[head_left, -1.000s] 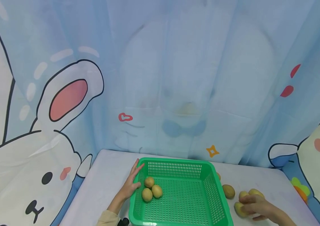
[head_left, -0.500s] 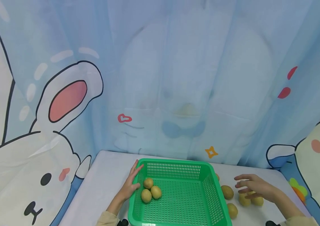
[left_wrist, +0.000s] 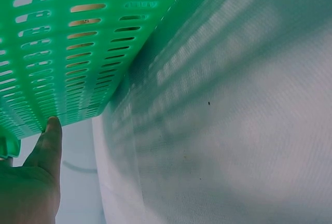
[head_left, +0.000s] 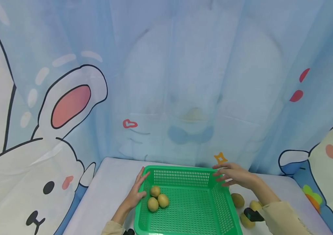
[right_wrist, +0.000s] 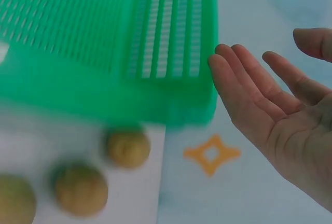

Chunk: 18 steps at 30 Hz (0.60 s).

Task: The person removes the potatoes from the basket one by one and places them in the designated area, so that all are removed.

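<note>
Potatoes: three (head_left: 158, 200) sit in the green basket (head_left: 184, 209), left side. Four lie on the worktop (head_left: 110, 186) right of the basket (right_wrist: 83, 187). Left hand (head_left: 136, 191) rests flat against the basket's left wall, fingers straight. Right hand (head_left: 233, 174) hovers at its far right corner, fingers spread, empty. Under half done, I'd say.

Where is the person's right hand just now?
In the head view, the right hand hovers open at the green basket's far right corner.

Soft even light, blurred wrist views
</note>
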Each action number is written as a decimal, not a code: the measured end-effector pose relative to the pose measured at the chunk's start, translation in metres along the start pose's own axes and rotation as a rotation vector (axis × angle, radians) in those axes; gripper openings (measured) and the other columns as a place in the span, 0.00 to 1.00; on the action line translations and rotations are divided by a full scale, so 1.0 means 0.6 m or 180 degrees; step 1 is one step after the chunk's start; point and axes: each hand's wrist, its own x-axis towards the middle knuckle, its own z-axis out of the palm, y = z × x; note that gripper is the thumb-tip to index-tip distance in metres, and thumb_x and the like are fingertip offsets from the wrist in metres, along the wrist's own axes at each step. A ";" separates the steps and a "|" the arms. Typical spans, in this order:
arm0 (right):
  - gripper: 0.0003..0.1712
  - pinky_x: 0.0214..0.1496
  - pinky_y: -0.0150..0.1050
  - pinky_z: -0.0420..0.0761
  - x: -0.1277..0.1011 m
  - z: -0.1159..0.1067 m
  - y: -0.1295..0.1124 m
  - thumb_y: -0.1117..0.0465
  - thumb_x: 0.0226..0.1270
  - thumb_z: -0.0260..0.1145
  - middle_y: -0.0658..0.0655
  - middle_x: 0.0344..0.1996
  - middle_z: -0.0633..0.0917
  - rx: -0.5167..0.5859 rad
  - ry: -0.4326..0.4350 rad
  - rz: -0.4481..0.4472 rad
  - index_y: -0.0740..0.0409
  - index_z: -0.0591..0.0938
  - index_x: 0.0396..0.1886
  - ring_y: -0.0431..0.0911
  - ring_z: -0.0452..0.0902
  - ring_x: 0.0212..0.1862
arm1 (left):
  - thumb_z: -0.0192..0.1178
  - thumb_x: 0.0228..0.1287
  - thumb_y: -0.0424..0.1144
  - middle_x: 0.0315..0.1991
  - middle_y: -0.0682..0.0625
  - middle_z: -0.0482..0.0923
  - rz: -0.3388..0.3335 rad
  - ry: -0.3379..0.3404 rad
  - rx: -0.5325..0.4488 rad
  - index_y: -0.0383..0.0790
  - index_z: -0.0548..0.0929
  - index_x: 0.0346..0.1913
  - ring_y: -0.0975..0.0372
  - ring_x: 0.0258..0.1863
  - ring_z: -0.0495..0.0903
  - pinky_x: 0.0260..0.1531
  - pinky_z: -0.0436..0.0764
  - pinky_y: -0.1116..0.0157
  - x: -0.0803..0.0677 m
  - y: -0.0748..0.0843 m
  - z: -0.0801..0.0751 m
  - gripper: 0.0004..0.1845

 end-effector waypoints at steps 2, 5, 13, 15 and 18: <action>0.31 0.50 0.54 0.80 0.015 0.018 -0.009 0.57 0.75 0.56 0.69 0.56 0.79 -0.0001 -0.0060 -0.0063 0.71 0.65 0.70 0.61 0.80 0.53 | 0.48 0.47 0.22 0.78 0.35 0.32 0.0016 0.0009 0.0007 0.31 0.58 0.75 0.39 0.76 0.32 0.61 0.47 0.30 -0.001 -0.002 0.001 0.44; 0.31 0.50 0.54 0.80 0.036 0.047 -0.019 0.57 0.75 0.56 0.71 0.58 0.78 0.0045 -0.0152 -0.0046 0.71 0.65 0.70 0.63 0.79 0.55 | 0.48 0.47 0.22 0.78 0.36 0.32 0.0020 -0.0014 0.0007 0.31 0.58 0.75 0.39 0.76 0.31 0.61 0.48 0.31 -0.002 -0.004 0.003 0.44; 0.30 0.51 0.56 0.79 0.081 0.121 -0.025 0.58 0.74 0.57 0.70 0.57 0.79 0.0023 -0.0273 -0.0068 0.72 0.67 0.68 0.65 0.77 0.56 | 0.49 0.45 0.20 0.79 0.37 0.33 0.0012 -0.0013 -0.0088 0.31 0.59 0.75 0.38 0.76 0.32 0.60 0.50 0.31 -0.001 -0.008 0.002 0.45; 0.29 0.51 0.57 0.79 0.092 0.139 -0.026 0.59 0.74 0.56 0.70 0.56 0.79 -0.0007 -0.0311 -0.0108 0.72 0.68 0.68 0.66 0.77 0.56 | 0.49 0.45 0.20 0.79 0.37 0.33 0.0020 -0.0011 -0.0096 0.32 0.59 0.75 0.38 0.76 0.32 0.61 0.50 0.31 -0.001 -0.009 0.001 0.45; 0.28 0.50 0.57 0.79 0.111 0.168 -0.027 0.59 0.74 0.56 0.69 0.54 0.80 -0.0018 -0.0362 -0.0091 0.72 0.70 0.66 0.67 0.77 0.55 | 0.49 0.46 0.20 0.79 0.38 0.32 0.0020 -0.0010 -0.0083 0.32 0.58 0.75 0.39 0.76 0.32 0.61 0.49 0.31 0.001 -0.009 -0.002 0.45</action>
